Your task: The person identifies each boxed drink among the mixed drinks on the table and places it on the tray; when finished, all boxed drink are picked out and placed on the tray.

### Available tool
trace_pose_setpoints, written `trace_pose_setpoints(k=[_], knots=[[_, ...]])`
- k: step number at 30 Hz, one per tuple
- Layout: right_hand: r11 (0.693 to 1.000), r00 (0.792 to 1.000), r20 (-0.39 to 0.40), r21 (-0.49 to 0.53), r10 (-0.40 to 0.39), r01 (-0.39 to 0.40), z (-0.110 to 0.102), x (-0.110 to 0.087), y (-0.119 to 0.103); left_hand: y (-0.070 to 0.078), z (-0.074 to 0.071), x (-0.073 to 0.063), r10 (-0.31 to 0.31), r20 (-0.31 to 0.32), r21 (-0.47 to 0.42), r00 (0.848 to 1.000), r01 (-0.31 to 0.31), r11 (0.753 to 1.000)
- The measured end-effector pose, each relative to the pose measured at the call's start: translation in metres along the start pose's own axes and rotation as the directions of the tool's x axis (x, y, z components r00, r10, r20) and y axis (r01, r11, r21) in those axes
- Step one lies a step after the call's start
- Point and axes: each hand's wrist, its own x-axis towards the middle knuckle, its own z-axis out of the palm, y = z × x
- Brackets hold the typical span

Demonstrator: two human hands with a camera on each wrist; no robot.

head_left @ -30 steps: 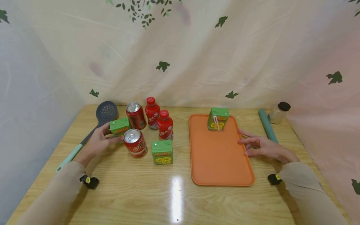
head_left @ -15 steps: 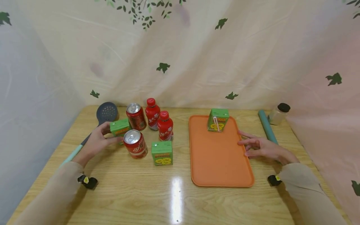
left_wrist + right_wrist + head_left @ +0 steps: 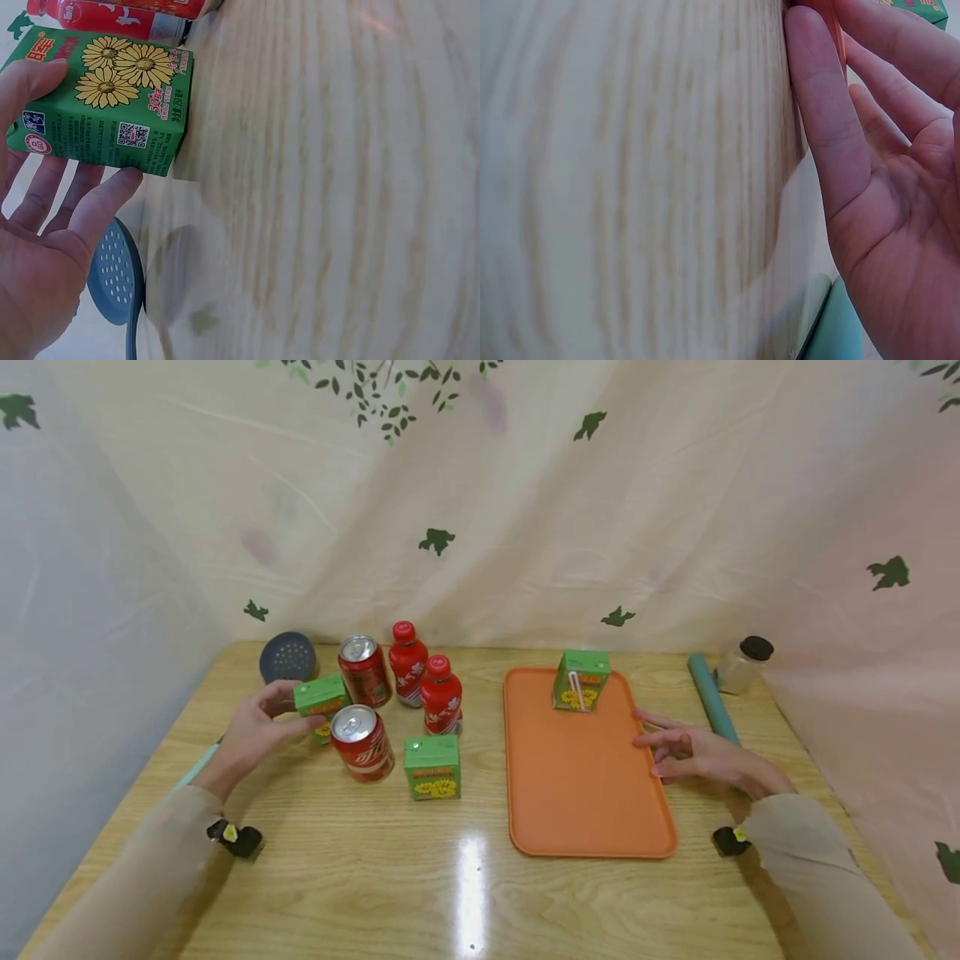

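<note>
My left hand [image 3: 258, 731] holds a green drink carton [image 3: 112, 97] at the left. In the left wrist view its thumb lies on the flowered front, with the other fingers along the side and behind. Directly in front of this carton stands a red soda can [image 3: 362, 745]. My right hand [image 3: 697, 753] touches the right rim of an orange tray [image 3: 585, 793], its fingers loosely extended. On the tray's far part stands another green drink carton [image 3: 581, 681] with a straw on its front. A third green carton [image 3: 432, 768] stands on the table left of the tray.
Behind the cartons stand another red can [image 3: 365, 672] and two red bottles [image 3: 407, 664]. A slotted skimmer [image 3: 288, 657] lies at far left, partly hidden by my left arm. Right of the tray are a teal rod [image 3: 714, 700] and a black-lidded jar [image 3: 742, 667].
My left hand has shifted slightly on the carton, its thumb moving up onto the carton's front. The carton has hardly moved. The right hand and the tray stay in place.
</note>
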Motion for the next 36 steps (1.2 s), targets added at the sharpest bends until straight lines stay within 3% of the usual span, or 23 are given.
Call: trace_pose_setpoints(k=[6,11,19,26,29,36], knots=[[1.000,1.000,-0.014,-0.024,0.004,-0.004,0.000,-0.001,0.002,0.005,-0.003,0.004,0.030,-0.036,-0.043,0.999,-0.031,0.999],[0.999,0.999,-0.036,-0.043,0.026,-0.028,-0.001,-0.002,0.004,0.015,-0.007,0.006,0.004,-0.085,-0.141,0.996,-0.016,0.990],[0.998,0.998,-0.031,-0.044,0.050,-0.051,0.000,-0.002,0.006,0.027,-0.017,-0.003,-0.027,-0.079,-0.207,0.997,0.010,0.978],[0.999,0.999,-0.031,-0.039,0.037,-0.038,-0.002,-0.001,0.005,0.045,-0.025,-0.003,-0.029,-0.078,-0.321,0.997,0.003,0.947],[0.999,0.999,-0.024,-0.027,0.024,-0.025,-0.002,-0.001,0.005,0.055,-0.028,-0.004,-0.029,-0.079,-0.331,0.996,0.001,0.943],[1.000,1.000,-0.022,-0.015,0.019,-0.019,0.000,-0.001,0.005,0.074,-0.028,0.001,-0.038,-0.064,-0.262,0.997,0.020,0.965]])
